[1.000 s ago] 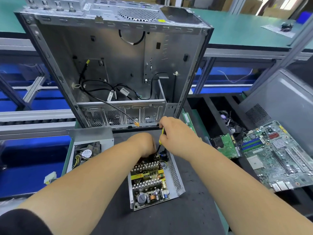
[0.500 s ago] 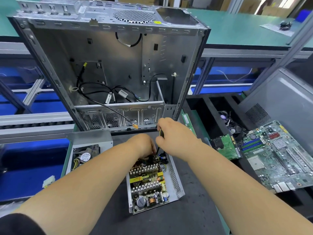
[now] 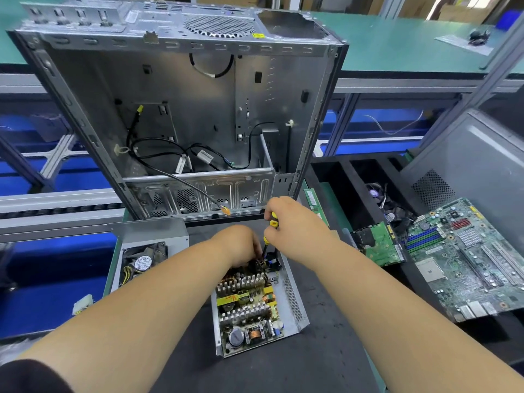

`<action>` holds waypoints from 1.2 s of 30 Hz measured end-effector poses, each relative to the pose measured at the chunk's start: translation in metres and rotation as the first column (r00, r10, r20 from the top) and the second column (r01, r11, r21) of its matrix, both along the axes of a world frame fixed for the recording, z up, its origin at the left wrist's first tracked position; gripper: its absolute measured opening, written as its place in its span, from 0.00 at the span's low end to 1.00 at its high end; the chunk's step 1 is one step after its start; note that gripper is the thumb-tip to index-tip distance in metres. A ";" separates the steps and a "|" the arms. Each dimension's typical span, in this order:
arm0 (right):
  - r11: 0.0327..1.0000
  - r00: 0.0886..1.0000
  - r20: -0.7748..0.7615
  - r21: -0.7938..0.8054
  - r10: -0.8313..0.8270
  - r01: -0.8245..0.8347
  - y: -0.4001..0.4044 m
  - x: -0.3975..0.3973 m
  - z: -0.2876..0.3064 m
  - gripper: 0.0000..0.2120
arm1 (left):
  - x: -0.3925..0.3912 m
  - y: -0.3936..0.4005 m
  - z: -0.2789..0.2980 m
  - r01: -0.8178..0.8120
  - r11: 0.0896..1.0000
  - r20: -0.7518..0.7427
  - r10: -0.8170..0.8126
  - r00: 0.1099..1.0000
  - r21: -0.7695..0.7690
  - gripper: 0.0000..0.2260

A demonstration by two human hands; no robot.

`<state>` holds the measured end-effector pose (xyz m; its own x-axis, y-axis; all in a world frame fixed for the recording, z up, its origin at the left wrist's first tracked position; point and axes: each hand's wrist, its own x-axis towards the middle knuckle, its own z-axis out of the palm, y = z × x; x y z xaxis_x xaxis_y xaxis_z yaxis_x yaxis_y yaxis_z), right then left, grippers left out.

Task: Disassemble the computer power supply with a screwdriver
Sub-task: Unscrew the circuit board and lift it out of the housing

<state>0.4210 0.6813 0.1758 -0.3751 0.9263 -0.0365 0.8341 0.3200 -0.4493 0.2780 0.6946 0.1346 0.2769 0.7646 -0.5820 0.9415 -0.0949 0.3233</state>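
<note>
— What do we see on the bench?

— We see an opened silver metal power supply box (image 3: 293, 300) lying on the dark work mat (image 3: 312, 367), its green circuit board with finned heat sinks and copper coils (image 3: 246, 304) exposed, just in front of an emptied grey steel computer case (image 3: 175, 109) standing upright with black cables hanging inside.

— And the hands?

— Our right hand (image 3: 295, 225) is curled round the yellow-and-black handle of a screwdriver (image 3: 270, 226), whose shaft points down into the far end of the box. Our left hand (image 3: 241, 245) rests beside it at that same far end, fingers bent down among the wiring; we cannot tell whether they grasp anything.

— What lies around?

— To the left we see the detached grey metal cover with its black fan (image 3: 143, 260) facing up. To the right lie a large green motherboard (image 3: 470, 259) and a smaller green circuit card (image 3: 380, 246), by a black compartmented tray (image 3: 346, 177).
</note>
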 end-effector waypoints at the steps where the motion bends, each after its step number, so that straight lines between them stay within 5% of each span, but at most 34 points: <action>1: 1.000 1.000 -0.008 -0.003 -0.003 0.003 0.000 0.001 0.000 0.05 | 0.000 0.000 0.001 -0.002 1.000 -0.002 0.002 1.000 -0.013 0.14; 18: 1.000 0.999 -0.031 -0.010 -0.016 0.016 0.000 0.006 0.000 0.03 | -0.001 0.005 -0.009 -0.086 0.996 0.094 0.083 0.992 0.022 0.10; 28: 1.000 1.000 -0.025 0.021 0.000 0.001 -0.002 0.009 -0.005 0.04 | 0.002 0.015 -0.021 0.099 0.986 -0.047 -0.093 0.995 0.137 0.17; 36: 0.999 0.999 -0.034 0.028 -0.023 0.024 -0.004 0.013 -0.004 0.04 | -0.003 0.022 -0.034 0.214 0.961 0.020 -0.221 0.975 0.176 0.13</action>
<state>0.4344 0.6770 0.1720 -0.3538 0.9353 0.0019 0.8262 0.3135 -0.4681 0.2747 0.7165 0.1008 0.4679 0.7706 -0.4327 0.8788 -0.3535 0.3206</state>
